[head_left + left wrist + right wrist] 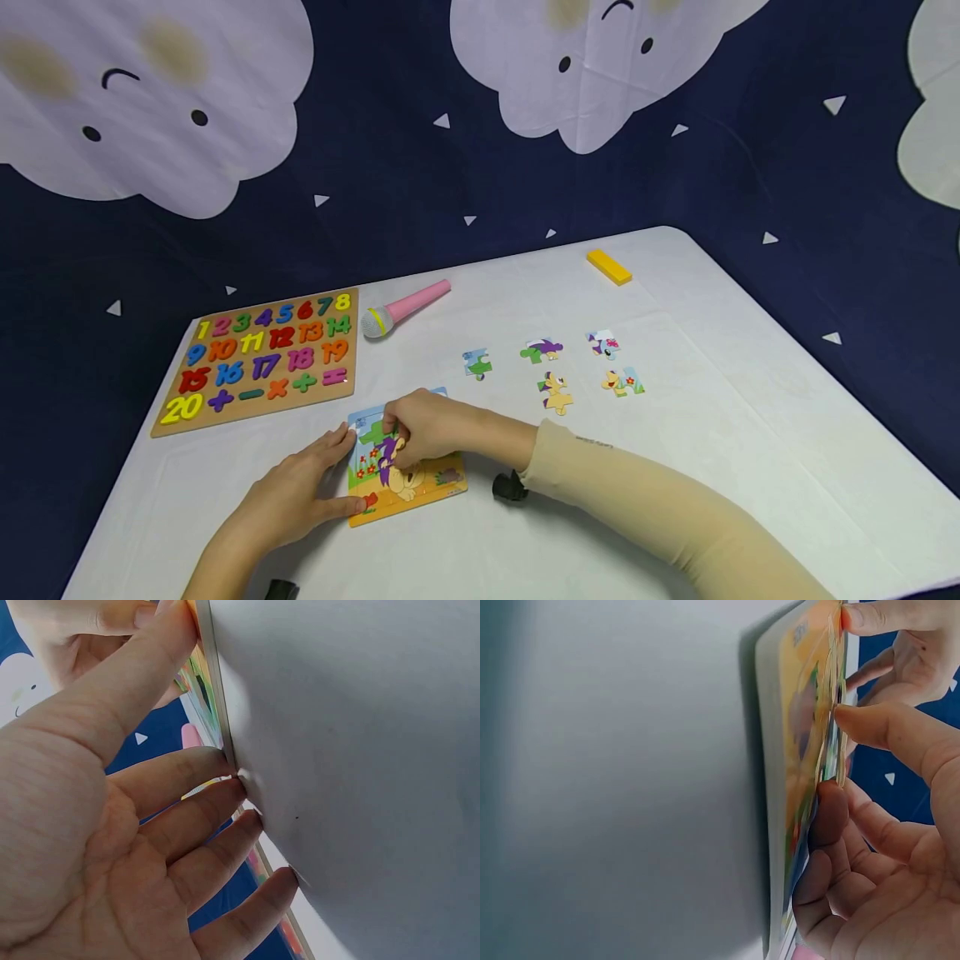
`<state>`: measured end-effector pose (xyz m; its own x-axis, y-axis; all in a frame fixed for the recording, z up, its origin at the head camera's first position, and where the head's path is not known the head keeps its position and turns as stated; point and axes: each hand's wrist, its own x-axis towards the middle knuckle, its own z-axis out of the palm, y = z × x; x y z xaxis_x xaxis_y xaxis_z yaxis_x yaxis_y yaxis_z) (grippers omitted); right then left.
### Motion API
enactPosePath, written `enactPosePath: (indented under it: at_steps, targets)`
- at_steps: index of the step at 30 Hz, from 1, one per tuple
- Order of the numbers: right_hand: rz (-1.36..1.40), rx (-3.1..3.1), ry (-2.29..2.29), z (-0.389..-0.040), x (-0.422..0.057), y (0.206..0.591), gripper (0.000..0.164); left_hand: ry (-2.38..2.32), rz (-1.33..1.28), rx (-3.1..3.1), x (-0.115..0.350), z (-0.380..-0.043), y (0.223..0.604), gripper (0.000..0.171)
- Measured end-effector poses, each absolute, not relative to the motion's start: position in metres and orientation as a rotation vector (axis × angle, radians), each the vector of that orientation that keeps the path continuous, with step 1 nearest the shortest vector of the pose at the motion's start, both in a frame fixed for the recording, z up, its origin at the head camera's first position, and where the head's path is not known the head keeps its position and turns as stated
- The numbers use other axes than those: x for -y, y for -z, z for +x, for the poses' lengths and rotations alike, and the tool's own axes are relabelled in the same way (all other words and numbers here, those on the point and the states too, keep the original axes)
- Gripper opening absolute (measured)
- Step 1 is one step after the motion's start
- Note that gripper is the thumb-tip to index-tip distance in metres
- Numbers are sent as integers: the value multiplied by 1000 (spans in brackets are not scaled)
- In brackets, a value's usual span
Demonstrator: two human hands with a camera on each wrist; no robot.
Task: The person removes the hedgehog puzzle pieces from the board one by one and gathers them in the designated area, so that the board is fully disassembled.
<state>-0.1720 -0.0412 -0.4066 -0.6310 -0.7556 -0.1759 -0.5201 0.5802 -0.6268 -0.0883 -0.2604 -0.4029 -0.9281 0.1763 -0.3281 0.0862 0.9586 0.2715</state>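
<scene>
A jigsaw puzzle board with a colourful cartoon picture lies flat near the front of the table. My left hand spreads along its left edge, the thumb resting at the lower left corner and the index fingertip near the upper left one. The other left fingertips touch the white tabletop. Over the middle of the board, my right hand pinches a thin puzzle piece between thumb and index finger, close against the picture. The right hand hides part of the board in the head view.
Several loose puzzle pieces lie to the right, beyond the right forearm. A number board is at the left, with a pink toy microphone beside it. A yellow block sits at the back. Near the right wrist is a black object.
</scene>
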Motion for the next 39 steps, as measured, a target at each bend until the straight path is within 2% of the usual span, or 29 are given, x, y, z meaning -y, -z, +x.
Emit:
enactPosePath:
  at_steps: [39]
  targets:
    - [-863, -2449, 900, -199, -74, 402, 32, -327, 197, -2791, 258, -88, 402, 106]
